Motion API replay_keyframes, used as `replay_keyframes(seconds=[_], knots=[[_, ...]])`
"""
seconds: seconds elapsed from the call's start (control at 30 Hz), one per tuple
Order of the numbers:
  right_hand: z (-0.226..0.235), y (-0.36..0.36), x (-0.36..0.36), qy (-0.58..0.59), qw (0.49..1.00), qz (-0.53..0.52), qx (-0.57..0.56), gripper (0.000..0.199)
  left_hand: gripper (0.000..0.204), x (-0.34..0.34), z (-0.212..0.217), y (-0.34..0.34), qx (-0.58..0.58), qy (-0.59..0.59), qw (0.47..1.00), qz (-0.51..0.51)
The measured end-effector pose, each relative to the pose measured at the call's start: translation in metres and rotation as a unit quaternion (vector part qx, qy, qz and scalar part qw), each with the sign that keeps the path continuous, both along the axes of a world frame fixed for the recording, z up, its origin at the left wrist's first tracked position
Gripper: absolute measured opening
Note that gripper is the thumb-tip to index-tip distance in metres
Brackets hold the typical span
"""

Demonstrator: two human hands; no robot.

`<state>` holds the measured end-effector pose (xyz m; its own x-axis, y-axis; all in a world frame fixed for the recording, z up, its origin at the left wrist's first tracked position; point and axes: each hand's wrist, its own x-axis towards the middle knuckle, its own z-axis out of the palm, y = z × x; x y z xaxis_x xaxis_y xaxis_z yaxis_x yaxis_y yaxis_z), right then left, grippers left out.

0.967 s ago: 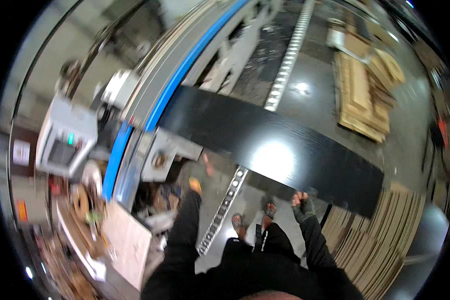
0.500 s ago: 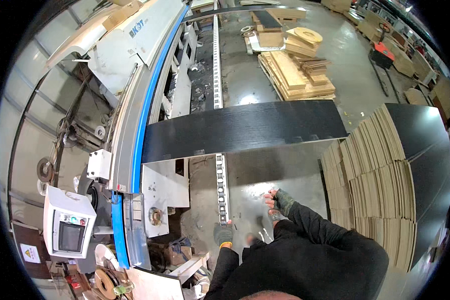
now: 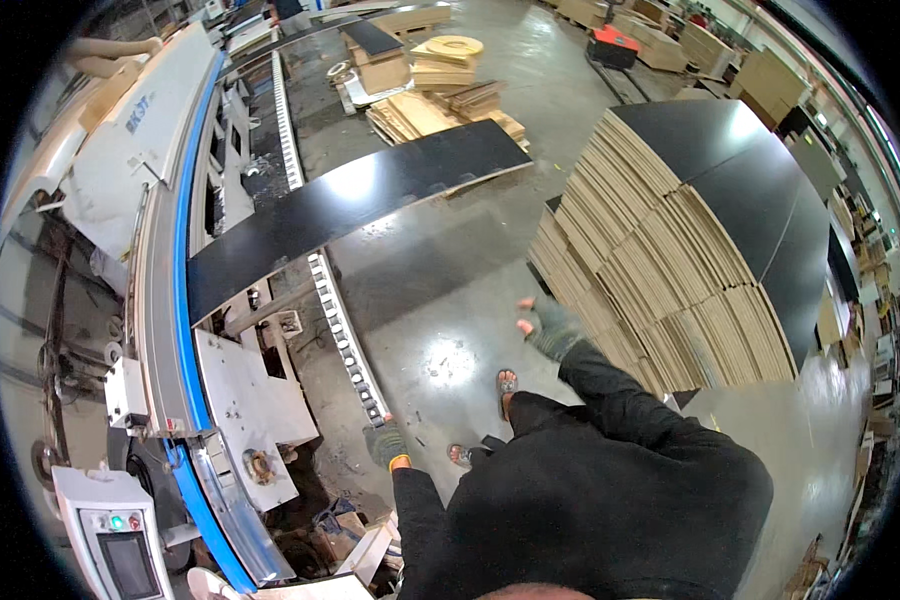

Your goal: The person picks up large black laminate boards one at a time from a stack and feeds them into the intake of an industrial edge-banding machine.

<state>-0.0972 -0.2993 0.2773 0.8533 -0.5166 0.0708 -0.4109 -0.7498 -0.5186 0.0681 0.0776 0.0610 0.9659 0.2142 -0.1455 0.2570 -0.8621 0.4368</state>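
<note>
My left hand, in a grey work glove with bare fingertips, is closed on the near end of the white roller rail. Further off, a long black panel lies across that rail, its left end at the blue strip of the edge-banding machine. My right hand, gloved the same way, is in the air over the floor with fingers apart and nothing in them. Close to it on the right rises a tall stack of black-faced boards with their raw tan edges showing.
A control box with a screen and lit buttons stands at lower left. Light wood boards are piled beyond the black panel. At the back is a red pallet jack. Scraps lie beneath the machine's near end.
My view has swung to the right. The black panel has travelled farther along the machine, away from me. My right hand has reached out toward the board stack; the left stays at the rail's end.
</note>
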Motion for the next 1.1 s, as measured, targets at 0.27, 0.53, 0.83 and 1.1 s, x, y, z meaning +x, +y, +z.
replay_keyframes(seconds=[0.27, 0.53, 0.83, 1.1], knots=[[0.043, -0.198, -0.014, -0.075, 0.951, -0.203, -0.22, 0.069, 0.067, 0.014, -0.033, 0.01, 0.02, 0.054, 0.997, -0.055], [0.091, -0.39, -0.012, 0.047, 0.868, -0.392, -0.302, 0.085, 0.072, 0.011, 0.015, -0.016, 0.093, -0.009, 0.996, 0.0], [0.066, -0.467, 0.003, 0.127, 0.874, -0.357, -0.303, 0.076, 0.048, 0.029, 0.023, -0.278, -0.069, -0.209, 0.956, -0.196], [0.055, -0.496, 0.034, 0.067, 0.879, -0.32, -0.347, 0.066, 0.049, 0.02, 0.105, -0.619, -0.507, 0.162, 0.757, -0.378]])
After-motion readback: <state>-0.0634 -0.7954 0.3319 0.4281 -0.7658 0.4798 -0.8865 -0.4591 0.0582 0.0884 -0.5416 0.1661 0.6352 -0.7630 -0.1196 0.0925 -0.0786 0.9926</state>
